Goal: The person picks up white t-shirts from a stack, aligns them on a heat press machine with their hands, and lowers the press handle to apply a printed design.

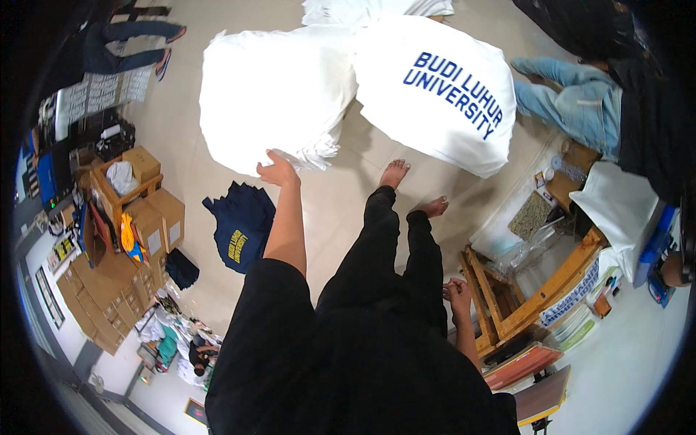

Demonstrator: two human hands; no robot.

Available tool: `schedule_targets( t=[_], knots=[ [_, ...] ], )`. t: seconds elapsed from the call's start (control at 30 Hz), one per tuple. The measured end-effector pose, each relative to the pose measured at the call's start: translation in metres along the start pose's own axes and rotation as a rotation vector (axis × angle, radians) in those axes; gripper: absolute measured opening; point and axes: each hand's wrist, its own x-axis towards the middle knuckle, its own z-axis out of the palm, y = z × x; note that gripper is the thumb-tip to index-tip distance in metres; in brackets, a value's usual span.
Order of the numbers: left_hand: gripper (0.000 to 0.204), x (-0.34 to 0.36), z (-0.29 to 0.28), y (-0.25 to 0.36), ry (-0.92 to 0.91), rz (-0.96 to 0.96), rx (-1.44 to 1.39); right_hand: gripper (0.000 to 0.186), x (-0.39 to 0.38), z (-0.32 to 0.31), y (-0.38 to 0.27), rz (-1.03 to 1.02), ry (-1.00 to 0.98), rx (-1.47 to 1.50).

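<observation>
My left hand (278,170) reaches forward to the near edge of a thick stack of white cloth (272,94) on the floor. Its fingers are apart at that edge, and I see nothing gripped in them. Just right of the stack lies a white cloth piece (391,94) with dark blue lettering, overlapping the stack's side. My right hand (457,291) hangs low beside my right leg, fingers curled in, with nothing visible in it. A folded navy garment (245,225) with yellow lettering lies on the floor left of my left forearm.
More white cloth (373,10) lies at the far edge. A person in light jeans (569,94) sits at the right. Near my right hand stands a wooden frame (500,297). Cardboard boxes (148,225) and a dark cloth bundle (181,268) are at left. Another person's legs (138,47) show far left.
</observation>
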Motion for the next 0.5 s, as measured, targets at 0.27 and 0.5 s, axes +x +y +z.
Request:
schedule_targets(
  t=[0.27,0.5],
  knots=[
    [0.073,0.113,-0.033,-0.033,-0.384,-0.659,-0.657,0.03,-0.001,-0.019,-0.039,-0.111,0.002,-0.083],
    [0.049,0.165,-0.052,-0.085,-0.339,-0.493,-0.402,0.024,-0.003,-0.034,-0.035,-0.168,0.01,-0.096]
  ],
)
